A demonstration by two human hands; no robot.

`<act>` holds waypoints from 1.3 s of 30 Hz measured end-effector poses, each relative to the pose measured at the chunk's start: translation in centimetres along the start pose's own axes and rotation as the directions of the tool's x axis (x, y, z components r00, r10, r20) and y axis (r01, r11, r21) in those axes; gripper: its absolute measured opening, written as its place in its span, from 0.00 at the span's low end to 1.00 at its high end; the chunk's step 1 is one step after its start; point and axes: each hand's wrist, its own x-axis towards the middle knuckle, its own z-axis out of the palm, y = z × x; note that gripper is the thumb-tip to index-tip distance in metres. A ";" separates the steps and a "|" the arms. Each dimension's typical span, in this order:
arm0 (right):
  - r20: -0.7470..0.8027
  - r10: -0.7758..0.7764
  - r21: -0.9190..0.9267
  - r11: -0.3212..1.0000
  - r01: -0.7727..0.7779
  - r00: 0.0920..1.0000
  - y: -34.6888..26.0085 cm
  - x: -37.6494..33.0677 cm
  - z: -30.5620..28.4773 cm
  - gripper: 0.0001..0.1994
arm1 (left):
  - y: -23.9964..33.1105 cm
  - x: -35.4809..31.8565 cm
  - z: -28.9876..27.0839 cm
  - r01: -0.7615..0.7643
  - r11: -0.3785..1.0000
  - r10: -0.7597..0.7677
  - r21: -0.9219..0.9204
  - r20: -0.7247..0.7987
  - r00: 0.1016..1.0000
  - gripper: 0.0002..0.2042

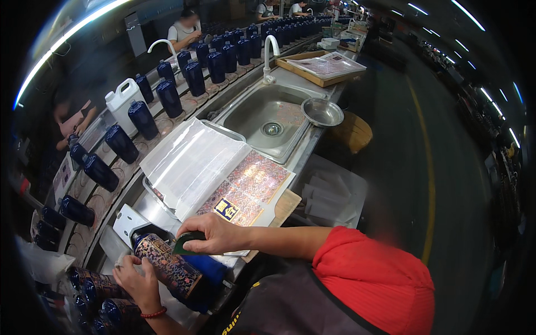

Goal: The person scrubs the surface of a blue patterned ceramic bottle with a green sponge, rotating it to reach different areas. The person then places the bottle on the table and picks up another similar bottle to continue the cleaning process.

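Nearest the person, the left hand (137, 282) was closed around the side of a dark blue ceramic bottle wrapped in a patterned red-and-gold label (167, 267); the bottle lay tilted across the near edge of the steel workbench (312, 146), its neck pointing up and to the left; a red bead bracelet (153, 313) sat on that wrist. The right hand (215, 231) pinched a small dark green flat scraper (187, 243), its edge pressed on the bottle's labelled shoulder; fingers curled shut over the tool. Lower left, just beside the left hand: several more labelled bottles (92, 285), lying clustered. Just beyond the right hand: a stack of printed red-and-gold label sheets (248, 187) on a wooden board (286, 204), partly covered by a translucent white plastic sheet (192, 162). Further on: a stainless steel sink basin (268, 117) with a white curved tap (269, 50); a shallow round metal bowl (322, 111) resting on the sink's right rim. To the left, running far back: a conveyor line of plain dark blue bottles (167, 97), standing in rows; a white plastic jerrycan (124, 103) among them. Far end: a wooden tray of further printed sheets (324, 66); other workers (184, 30) seated along the line.
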 end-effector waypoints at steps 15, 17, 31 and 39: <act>-0.123 -0.047 0.012 0.999 0.048 0.991 -1.8 -2.7 -2.8 0.14 | 1.3 1.2 -1.6 -0.007 0.987 -0.002 0.160 0.052 0.999 0.10; -0.081 -0.029 -0.012 1.000 0.028 0.996 -1.8 -2.6 -2.9 0.13 | 1.6 1.2 -1.9 -0.022 0.984 0.013 0.177 0.050 0.999 0.10; -0.005 0.212 0.076 0.974 -0.211 0.977 -0.3 0.1 -0.9 0.13 | -0.5 -0.8 -0.7 0.024 0.966 -0.056 -0.258 -0.116 0.992 0.05; -0.003 0.293 0.160 0.944 -0.289 0.956 0.2 3.6 1.5 0.12 | -0.6 -1.6 0.2 -0.041 0.765 -0.101 -0.642 -0.184 0.978 0.09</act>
